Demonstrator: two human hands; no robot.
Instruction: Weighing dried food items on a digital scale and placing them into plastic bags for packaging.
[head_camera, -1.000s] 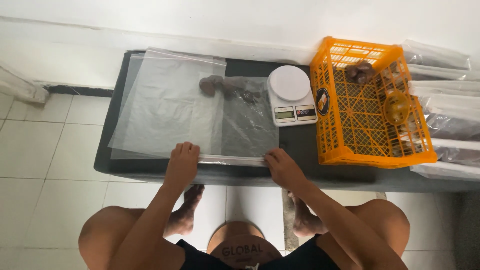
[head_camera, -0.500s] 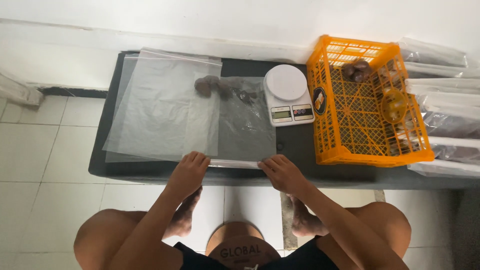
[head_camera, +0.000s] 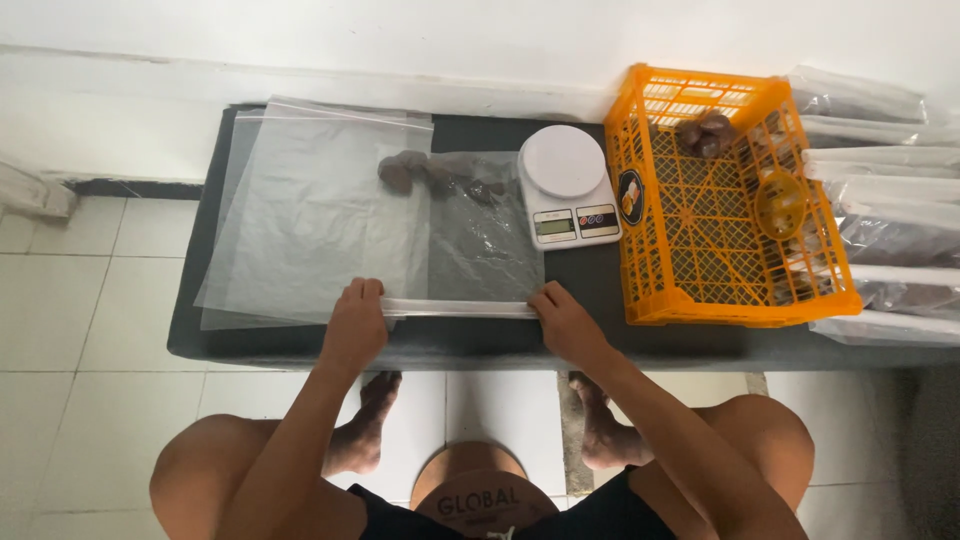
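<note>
A clear zip bag (head_camera: 485, 235) lies flat on the low dark table (head_camera: 620, 335), with a few brown lumps (head_camera: 420, 172) inside its far end. My left hand (head_camera: 356, 325) presses on the left end of the bag's white zip strip (head_camera: 460, 308). At the strip's right end rests my right hand (head_camera: 565, 322), fingers pinching it. A stack of empty clear bags (head_camera: 310, 215) lies left of it, partly overlapped.
A white kitchen scale (head_camera: 567, 185) stands behind the bag. Right of it sits an orange plastic crate (head_camera: 730, 200) with brown lumps and a small orange scoop. Filled clear bags (head_camera: 885, 200) are stacked at the far right. White floor tiles surround the table.
My left hand has slid right along the zip strip and then back left to its end. My right hand stayed at the right end.
</note>
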